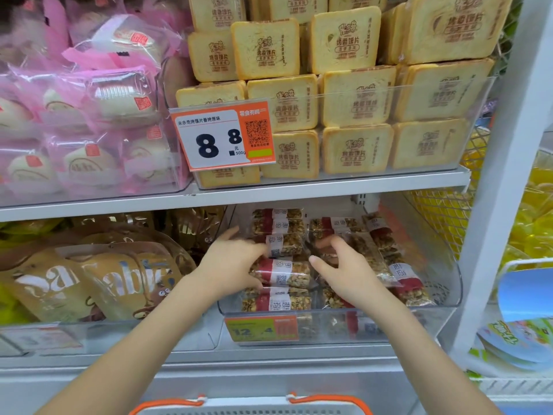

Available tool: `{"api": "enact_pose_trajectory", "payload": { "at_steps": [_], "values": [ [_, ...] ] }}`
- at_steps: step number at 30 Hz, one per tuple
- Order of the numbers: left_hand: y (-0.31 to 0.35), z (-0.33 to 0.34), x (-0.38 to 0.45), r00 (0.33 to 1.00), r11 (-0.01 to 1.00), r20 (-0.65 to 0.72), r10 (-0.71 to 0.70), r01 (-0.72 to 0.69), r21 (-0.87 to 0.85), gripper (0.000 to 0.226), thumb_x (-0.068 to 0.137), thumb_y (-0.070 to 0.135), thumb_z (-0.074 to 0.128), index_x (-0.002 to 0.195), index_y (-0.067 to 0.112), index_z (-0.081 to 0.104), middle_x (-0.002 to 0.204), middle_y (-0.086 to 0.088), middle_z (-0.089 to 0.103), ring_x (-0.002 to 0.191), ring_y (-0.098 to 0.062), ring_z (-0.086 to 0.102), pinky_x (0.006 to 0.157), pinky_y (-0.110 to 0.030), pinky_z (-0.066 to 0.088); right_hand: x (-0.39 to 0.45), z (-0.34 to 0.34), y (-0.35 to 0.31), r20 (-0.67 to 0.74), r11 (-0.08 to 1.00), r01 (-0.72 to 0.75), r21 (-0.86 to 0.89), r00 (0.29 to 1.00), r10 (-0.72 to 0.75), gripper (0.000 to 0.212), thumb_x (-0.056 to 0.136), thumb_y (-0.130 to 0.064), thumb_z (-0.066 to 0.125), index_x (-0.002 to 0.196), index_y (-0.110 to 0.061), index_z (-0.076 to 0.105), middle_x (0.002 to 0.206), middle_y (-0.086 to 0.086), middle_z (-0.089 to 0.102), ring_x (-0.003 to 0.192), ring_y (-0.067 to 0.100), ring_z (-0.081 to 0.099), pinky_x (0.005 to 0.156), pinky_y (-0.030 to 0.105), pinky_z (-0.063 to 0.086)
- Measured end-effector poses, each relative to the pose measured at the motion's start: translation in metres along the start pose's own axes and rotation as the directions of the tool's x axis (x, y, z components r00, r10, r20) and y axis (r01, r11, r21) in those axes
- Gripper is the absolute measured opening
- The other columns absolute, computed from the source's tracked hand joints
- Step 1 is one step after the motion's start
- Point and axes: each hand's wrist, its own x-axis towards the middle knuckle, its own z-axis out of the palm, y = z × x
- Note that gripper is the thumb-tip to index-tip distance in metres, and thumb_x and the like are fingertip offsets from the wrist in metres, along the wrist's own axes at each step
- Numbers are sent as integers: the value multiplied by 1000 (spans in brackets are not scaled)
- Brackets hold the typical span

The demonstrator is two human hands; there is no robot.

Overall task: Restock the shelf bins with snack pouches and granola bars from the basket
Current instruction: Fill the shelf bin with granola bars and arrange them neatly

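Note:
Both my hands reach into a clear plastic bin (443, 298) on the lower shelf, filled with several granola bars in clear wrappers with red and white labels. My left hand (232, 265) holds the left end of a granola bar (284, 275) near the top of the left stack, thumb under it. My right hand (344, 272) rests with spread fingers on the bars (368, 250) in the right half of the bin. The basket (251, 407), white with orange handles, shows only its rim at the bottom edge.
Left of the bin stand gold snack pouches (98, 280) in another clear bin. The upper shelf holds toast-slice packs (356, 100) and pink wrapped buns (89, 115). An orange price tag (223, 134) hangs above; another (261, 329) fronts the bar bin. A white upright (496, 175) bounds the right.

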Motion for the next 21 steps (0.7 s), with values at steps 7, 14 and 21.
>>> {"api": "enact_pose_trajectory", "payload": {
  "at_steps": [7, 14, 21],
  "values": [
    [13, 7, 16, 989, 995, 134, 61, -71, 72, 52, 76, 33, 73, 119, 20, 48, 111, -1, 59, 98, -23, 59, 74, -36, 51, 1, 0, -2, -115, 991, 130, -32, 984, -132, 19, 96, -26, 53, 113, -20, 57, 106, -5, 60, 96, 9, 54, 80, 21, 40],
    [11, 8, 21, 972, 995, 219, 83, -68, -76, 37, 72, 27, 71, 105, 19, 54, 97, 1, 59, 83, -18, 58, 69, -36, 55, 1, -40, 14, -361, 1000, 1, 11, 933, 3, 20, 93, -17, 55, 112, -15, 60, 101, -1, 63, 78, 11, 56, 63, 20, 42],
    [11, 7, 26, 980, 994, 196, 42, -21, -110, 35, 71, 24, 71, 101, 16, 55, 96, -2, 57, 84, -19, 56, 66, -33, 52, -7, -52, 38, -225, 979, -161, -123, 965, 131, 37, 91, -26, 62, 121, -8, 51, 120, 11, 60, 107, 26, 54, 79, 27, 37]
  ]
}}
